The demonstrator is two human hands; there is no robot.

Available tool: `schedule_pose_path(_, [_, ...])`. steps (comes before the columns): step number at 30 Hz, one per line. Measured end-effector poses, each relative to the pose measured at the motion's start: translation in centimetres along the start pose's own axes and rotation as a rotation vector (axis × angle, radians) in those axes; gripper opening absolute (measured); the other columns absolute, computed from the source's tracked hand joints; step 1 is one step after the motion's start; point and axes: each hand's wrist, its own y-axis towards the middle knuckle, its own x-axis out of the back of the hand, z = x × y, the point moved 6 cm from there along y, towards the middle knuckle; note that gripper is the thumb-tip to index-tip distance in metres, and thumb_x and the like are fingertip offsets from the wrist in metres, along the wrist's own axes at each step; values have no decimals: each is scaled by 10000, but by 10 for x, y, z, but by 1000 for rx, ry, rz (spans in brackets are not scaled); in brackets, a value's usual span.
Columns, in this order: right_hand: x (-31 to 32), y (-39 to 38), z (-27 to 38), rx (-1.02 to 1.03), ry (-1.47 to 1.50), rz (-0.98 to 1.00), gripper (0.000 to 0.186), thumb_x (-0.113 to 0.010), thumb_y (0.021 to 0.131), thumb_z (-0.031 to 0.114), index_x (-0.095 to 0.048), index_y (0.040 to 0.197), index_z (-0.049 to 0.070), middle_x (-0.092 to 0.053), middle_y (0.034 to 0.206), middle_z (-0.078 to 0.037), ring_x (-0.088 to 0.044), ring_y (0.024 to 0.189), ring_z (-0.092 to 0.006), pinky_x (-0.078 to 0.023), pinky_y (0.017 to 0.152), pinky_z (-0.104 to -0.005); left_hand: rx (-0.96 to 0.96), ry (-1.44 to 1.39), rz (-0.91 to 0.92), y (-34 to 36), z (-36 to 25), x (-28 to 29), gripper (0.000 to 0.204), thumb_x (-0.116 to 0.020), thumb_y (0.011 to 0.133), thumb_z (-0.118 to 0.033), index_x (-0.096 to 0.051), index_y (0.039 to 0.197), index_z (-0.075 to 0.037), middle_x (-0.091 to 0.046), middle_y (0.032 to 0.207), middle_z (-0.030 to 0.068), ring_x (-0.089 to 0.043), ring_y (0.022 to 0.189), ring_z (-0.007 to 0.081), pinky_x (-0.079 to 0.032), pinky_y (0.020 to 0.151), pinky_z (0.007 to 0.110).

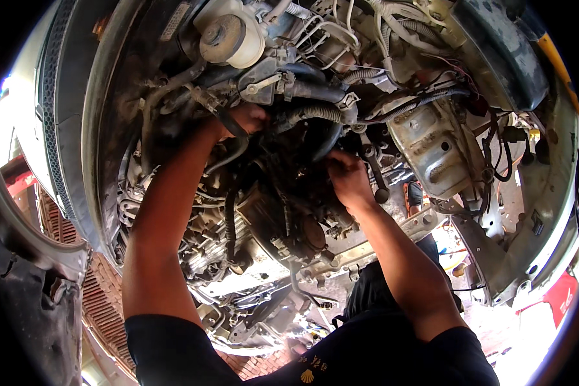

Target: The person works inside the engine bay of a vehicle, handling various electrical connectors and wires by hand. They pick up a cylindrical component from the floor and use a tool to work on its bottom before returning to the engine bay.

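Both my arms reach deep into the engine bay of a car. My left hand (246, 120) is curled closed among hoses under a corrugated hose (318, 114); a dark rubber hose (230, 122) crosses in front of its wrist. Whatever its fingers hold is hidden. To the right, my right hand (349, 177) has its fingers bent together just below a curved black hose (329, 143). Its fingertips go into shadow, so I cannot make out what they grip. Beside that hand hangs a metal link with a round end (381, 194). Between my hands lie dark, shaded engine parts.
A white reservoir with a round cap (220, 38) sits at the far side. A dented metal heat shield (434, 145) and loose wiring (495, 145) are on the right. Nearer stands the engine block (260, 215). A metal crossbar (392, 233) runs below my right forearm.
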Motion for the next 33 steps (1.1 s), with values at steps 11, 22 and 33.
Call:
schedule_pose_path(11, [-4,17,3,-124,14,-14,158,-644,902,61,-740,1019,17,-648,700,-86,-506,663,-63,-453,604,-324,-11,-496,58,4,-4,-9,390,-656,1001,-100,-664,1390,-71,-711,1309,25,-611,1223,140,-447,1085,328])
schedule_pose_path(22, [15,-48,37,102,-279,-6,261,-573,1058,151,-612,1290,38,-691,1232,-248,-668,1140,-448,-518,965,-449,-104,206,-246,6,51,12,377,-528,1073,-146,-585,1412,8,-591,1448,201,-553,1342,269,-380,1181,413])
schedule_pose_path(33, [26,-43,9,234,-338,51,345,-528,1111,284,-619,1290,3,-640,1242,-268,-616,1151,-454,-491,1001,-449,60,-428,-318,7,53,17,186,-606,1046,-192,-683,1141,-52,-697,1104,65,-652,1045,210,-530,936,404])
